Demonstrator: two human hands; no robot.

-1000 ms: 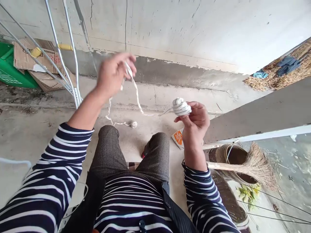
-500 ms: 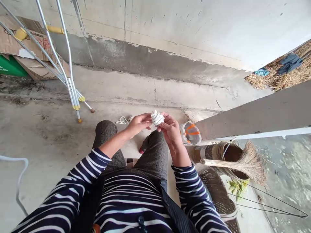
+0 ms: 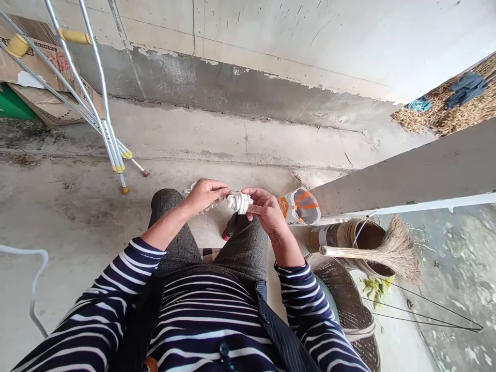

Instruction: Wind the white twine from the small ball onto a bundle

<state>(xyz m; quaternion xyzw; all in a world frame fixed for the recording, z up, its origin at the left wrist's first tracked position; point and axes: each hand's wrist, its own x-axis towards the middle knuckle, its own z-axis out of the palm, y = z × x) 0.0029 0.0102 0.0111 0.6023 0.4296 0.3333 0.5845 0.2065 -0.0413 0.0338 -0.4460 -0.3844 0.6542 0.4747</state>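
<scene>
A small bundle of white cord point(image 3: 238, 203), wound around itself, is held above my knees. My right hand point(image 3: 267, 207) grips it from the right with thumb and fingers. On its left side my left hand point(image 3: 206, 196) is closed in a pinch, its fingertips close against the bundle, apparently on a strand of the cord. Loose white cord point(image 3: 189, 189) shows behind my left hand, and a thin length trails beneath it. The exact hold of the left fingertips is too small to make out fully.
Crutches point(image 3: 101, 121) lean by cardboard boxes point(image 3: 58, 103) at the upper left. To the right stand a white and orange bag point(image 3: 289, 206), a bucket point(image 3: 349, 235) with a straw broom point(image 3: 387, 253) across it, and a woven basket point(image 3: 337, 289). A wall point(image 3: 251, 88) runs ahead.
My left hand has moved left and closed into a pinch. The cord bundle, in my right hand, has shifted slightly left and down and turned.
</scene>
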